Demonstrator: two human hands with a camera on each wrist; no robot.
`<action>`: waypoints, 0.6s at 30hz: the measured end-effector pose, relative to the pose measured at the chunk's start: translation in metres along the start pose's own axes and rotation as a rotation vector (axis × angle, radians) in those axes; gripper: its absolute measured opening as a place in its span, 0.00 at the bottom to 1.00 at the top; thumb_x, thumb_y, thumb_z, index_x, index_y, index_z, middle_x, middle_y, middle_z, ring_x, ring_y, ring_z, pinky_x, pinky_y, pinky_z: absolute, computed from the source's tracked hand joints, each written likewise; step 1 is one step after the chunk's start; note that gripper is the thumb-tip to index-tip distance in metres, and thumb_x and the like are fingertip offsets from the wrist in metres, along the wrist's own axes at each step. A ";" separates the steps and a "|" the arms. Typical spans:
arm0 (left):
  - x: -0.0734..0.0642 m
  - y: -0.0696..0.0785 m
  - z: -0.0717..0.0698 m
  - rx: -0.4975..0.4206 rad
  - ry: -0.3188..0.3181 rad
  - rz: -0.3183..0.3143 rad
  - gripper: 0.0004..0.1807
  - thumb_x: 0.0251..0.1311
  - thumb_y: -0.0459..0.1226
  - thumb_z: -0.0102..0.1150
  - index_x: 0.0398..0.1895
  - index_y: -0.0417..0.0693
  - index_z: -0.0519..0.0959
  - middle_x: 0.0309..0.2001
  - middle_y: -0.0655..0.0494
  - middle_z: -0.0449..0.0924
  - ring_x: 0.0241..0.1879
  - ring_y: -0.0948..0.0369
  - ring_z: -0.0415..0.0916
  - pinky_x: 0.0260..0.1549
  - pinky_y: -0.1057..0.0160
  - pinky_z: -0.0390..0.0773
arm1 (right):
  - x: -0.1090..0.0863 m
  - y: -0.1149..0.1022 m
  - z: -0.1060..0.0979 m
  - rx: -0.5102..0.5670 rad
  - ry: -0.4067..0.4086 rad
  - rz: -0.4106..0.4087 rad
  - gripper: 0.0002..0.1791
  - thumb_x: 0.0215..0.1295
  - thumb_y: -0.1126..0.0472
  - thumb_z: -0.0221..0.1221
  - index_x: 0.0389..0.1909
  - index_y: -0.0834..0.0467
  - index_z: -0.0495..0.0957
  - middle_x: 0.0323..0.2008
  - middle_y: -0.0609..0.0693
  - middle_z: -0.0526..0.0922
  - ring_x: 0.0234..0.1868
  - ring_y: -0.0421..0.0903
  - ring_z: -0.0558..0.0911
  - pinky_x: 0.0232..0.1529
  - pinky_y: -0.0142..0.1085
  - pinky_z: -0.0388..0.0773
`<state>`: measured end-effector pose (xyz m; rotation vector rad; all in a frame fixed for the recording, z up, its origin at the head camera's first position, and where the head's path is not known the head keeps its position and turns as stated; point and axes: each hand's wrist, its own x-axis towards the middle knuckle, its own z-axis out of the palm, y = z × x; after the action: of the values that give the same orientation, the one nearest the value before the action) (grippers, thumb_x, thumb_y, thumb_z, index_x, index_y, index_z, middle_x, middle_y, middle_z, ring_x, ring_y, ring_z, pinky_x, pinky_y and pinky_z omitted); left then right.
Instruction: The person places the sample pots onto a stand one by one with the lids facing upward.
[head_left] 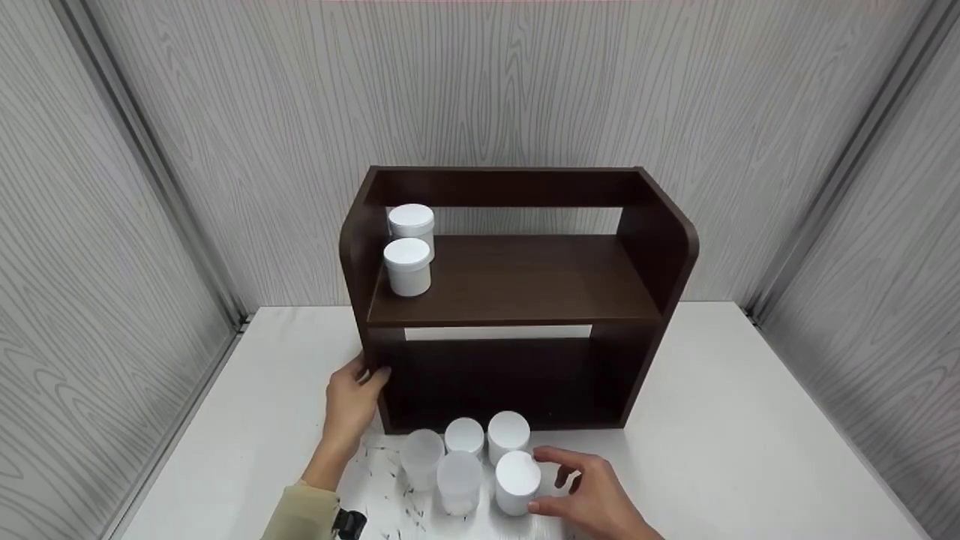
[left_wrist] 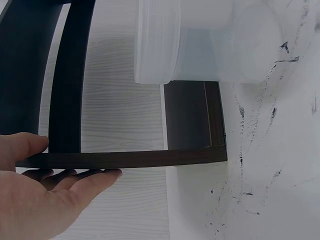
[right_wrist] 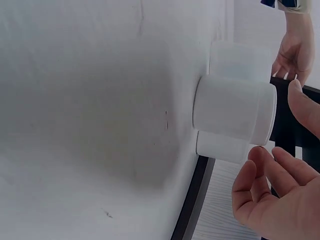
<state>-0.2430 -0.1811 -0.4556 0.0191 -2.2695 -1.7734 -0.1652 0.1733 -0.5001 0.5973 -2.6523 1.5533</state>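
My left hand (head_left: 351, 397) grips the left side panel of a dark brown two-tier shelf (head_left: 517, 281). In the left wrist view, the thumb lies on one face of that panel (left_wrist: 120, 160) and the fingers on the other. Near the table's front, my right hand (head_left: 592, 491) is beside a white lidded jar (head_left: 517, 480), thumb and forefinger spread at its right side. In the right wrist view, the fingers (right_wrist: 245, 185) stand around the jar's lid (right_wrist: 266, 114) with a gap. Two more white-lidded jars, one here (head_left: 508, 433), stand behind it.
Two translucent jars, the nearer one here (head_left: 459, 480), stand left of the white ones. On the shelf's upper tier, two white jars (head_left: 409, 270) stand at the left end. Dark scuff marks (head_left: 405, 491) show on the white table (head_left: 750, 420). Wood-grain panels (head_left: 510, 82) enclose the back and sides.
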 end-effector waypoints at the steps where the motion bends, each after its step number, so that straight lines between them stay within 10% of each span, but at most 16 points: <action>1: 0.000 0.000 0.000 -0.001 0.002 0.001 0.30 0.76 0.33 0.56 0.74 0.25 0.65 0.71 0.28 0.68 0.70 0.36 0.69 0.63 0.47 0.77 | 0.001 0.000 0.001 -0.007 0.002 -0.003 0.34 0.46 0.56 0.84 0.58 0.57 0.87 0.51 0.45 0.89 0.36 0.44 0.79 0.33 0.33 0.78; 18: 0.000 0.001 0.003 0.016 0.036 -0.005 0.29 0.75 0.33 0.57 0.74 0.28 0.67 0.67 0.30 0.74 0.66 0.40 0.75 0.64 0.46 0.77 | 0.007 0.002 0.008 -0.015 -0.001 0.052 0.35 0.46 0.53 0.84 0.58 0.57 0.87 0.46 0.42 0.89 0.36 0.43 0.79 0.33 0.32 0.77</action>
<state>-0.2431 -0.1781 -0.4554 0.0589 -2.2606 -1.7433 -0.1710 0.1655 -0.5043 0.5329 -2.6984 1.5445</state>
